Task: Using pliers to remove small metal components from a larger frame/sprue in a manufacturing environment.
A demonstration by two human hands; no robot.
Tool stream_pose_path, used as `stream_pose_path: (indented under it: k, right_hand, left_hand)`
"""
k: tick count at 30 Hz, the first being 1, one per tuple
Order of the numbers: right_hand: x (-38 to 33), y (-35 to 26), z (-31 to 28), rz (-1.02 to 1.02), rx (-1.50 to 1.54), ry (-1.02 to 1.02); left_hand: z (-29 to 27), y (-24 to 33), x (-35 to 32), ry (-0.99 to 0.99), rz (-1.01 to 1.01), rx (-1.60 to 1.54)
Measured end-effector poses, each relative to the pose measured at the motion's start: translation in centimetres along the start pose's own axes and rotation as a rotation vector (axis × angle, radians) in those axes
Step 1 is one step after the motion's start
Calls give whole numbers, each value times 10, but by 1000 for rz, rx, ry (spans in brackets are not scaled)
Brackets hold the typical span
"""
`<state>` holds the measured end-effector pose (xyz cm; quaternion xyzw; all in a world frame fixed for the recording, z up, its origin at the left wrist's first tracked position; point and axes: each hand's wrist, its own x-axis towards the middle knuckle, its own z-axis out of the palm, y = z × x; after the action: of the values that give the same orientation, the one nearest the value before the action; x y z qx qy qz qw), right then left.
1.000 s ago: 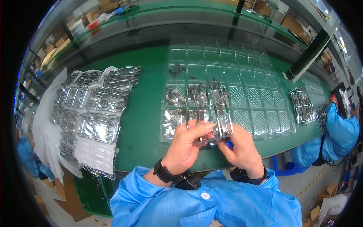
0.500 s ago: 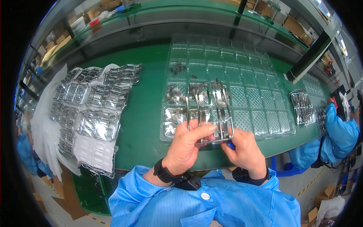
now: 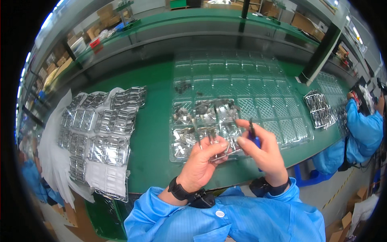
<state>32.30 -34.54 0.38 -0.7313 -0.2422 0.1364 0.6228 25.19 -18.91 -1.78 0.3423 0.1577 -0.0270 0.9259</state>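
Above the near edge of a clear compartment tray (image 3: pixel 282 105), my left hand (image 3: pixel 196 166) is closed around the lower part of a metal frame (image 3: pixel 197 132) made of thin rods and clips. The frame stands tilted, its upper part overlapping the tray's filled pockets. At its right side is my right hand (image 3: pixel 264 155), with a blue-handled tool (image 3: pixel 255 139) with a dark tip held in its curled fingers. Thumb and index finger are apart near the frame. Small shiny metal clips (image 3: pixel 181 147) lie in the tray's left pockets.
Rows of metal frames (image 3: pixel 108 150) lie on white sheeting (image 3: pixel 48 141) to the left. More metal frames (image 3: pixel 318 109) sit at the right, near a co-worker's blue sleeve (image 3: pixel 363 129). A dark post (image 3: pixel 322 52) rises at the back right of the green table (image 3: pixel 155 137).
My right hand has moved up and away from the frame's lower right corner, and the blue tool now shows more fully. The frame has tilted in my left hand. The whole view has shifted slightly.
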Motion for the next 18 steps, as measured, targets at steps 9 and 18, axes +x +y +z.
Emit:
stream_pose_path:
  k: [9, 18]
  right_hand:
    - [7, 3, 4, -73, -6, 82]
    - [4, 2, -23, -104, 4, 179]
  left_hand:
    - [-8, -2, 18, -133, -104, -200]
    - [-1, 11, 20, 77, 86, 7]
